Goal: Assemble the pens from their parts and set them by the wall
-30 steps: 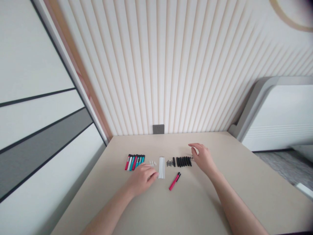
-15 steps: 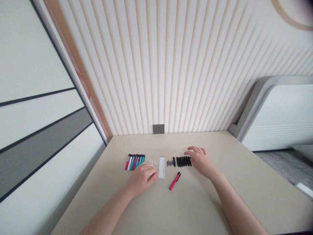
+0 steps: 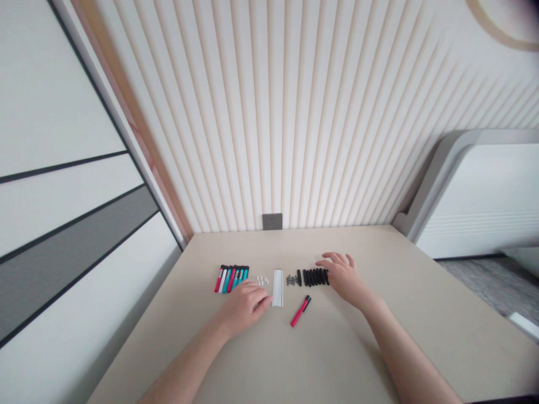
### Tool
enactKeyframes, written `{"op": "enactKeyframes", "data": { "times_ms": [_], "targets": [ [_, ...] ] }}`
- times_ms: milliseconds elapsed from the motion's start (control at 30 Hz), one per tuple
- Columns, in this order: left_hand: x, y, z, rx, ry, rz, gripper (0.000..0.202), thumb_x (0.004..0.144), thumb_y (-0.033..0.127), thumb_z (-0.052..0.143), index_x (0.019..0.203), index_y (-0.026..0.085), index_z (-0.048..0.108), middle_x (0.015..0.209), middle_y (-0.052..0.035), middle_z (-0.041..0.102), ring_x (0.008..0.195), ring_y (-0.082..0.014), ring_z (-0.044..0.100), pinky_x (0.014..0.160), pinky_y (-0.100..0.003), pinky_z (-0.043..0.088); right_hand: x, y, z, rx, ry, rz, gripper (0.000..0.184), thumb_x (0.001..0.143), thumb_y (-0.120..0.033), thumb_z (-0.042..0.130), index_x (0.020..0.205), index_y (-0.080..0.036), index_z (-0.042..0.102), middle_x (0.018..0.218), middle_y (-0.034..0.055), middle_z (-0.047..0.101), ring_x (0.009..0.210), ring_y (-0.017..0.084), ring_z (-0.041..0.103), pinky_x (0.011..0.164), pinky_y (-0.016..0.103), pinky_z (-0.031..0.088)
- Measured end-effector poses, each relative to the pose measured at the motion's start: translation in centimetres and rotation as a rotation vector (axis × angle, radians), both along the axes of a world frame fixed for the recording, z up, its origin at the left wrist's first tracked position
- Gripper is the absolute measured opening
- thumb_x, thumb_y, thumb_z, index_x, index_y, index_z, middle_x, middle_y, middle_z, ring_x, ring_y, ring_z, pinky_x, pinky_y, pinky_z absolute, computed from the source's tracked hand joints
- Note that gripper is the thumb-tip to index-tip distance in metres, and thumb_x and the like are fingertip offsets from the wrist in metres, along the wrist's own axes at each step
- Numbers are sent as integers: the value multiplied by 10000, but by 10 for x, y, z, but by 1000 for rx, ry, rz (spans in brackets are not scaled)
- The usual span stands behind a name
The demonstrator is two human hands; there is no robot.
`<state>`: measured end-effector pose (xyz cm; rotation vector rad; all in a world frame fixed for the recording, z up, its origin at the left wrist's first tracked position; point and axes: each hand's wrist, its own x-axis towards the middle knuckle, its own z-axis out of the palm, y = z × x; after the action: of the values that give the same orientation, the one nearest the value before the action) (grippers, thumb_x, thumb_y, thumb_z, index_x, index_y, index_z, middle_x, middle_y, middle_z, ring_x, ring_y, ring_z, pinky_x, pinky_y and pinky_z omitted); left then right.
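My left hand [image 3: 245, 303] rests on the table, fingers loosely bent, thumb apart, nothing visible in it. It partly covers a row of pink, white and teal marker barrels [image 3: 229, 279] and lies just below small white pieces [image 3: 261, 280]. Its thumb comes close to a bundle of thin white sticks [image 3: 278, 288]. My right hand [image 3: 343, 276] is spread over the right end of a row of black caps [image 3: 315, 277], hiding part of the last ones. Small grey pieces [image 3: 291, 280] lie left of a single black cap [image 3: 299, 277]. A pink marker with a black end [image 3: 300, 312] lies nearer me.
The beige table [image 3: 320, 365] meets a ribbed wall with a dark socket [image 3: 272, 221]. A white and grey cabinet [image 3: 84, 224] stands on the left. Beyond the table's right edge is a white headboard [image 3: 475, 191].
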<state>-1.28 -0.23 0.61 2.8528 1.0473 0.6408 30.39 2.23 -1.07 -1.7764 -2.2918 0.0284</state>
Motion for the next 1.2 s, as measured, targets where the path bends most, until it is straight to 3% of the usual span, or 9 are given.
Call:
{"op": "enactKeyframes", "data": {
  "times_ms": [400, 633, 1200],
  "targets": [
    [0, 0, 1, -24, 7, 1, 273, 946, 212, 475, 691, 185, 566, 634, -2, 606, 654, -162, 591, 707, -298, 440, -2, -1, 6, 15, 12, -23, 438, 819, -89, 492, 1187, -287, 621, 1263, 81, 579, 1206, 267, 479, 1056, 547, 204],
    [-1, 0, 0, -22, 15, 0, 278, 952, 216, 469, 696, 183, 573, 639, -1, 615, 647, -157, 588, 698, -298, 441, -2, -1, 10, -19, 12, -32, 370, 852, -115, 505, 1147, -282, 654, 1080, 71, 681, 1096, 257, 533, 956, 439, 278],
    [0, 1, 2, -28, -26, -19, 288, 954, 229, 467, 690, 187, 575, 626, -2, 607, 626, -157, 584, 681, -290, 435, -6, 1, 10, -46, -29, -32, 294, 907, -162, 490, 1096, -289, 676, 1017, 62, 719, 999, 237, 588, 814, 359, 311]
  ]
}}
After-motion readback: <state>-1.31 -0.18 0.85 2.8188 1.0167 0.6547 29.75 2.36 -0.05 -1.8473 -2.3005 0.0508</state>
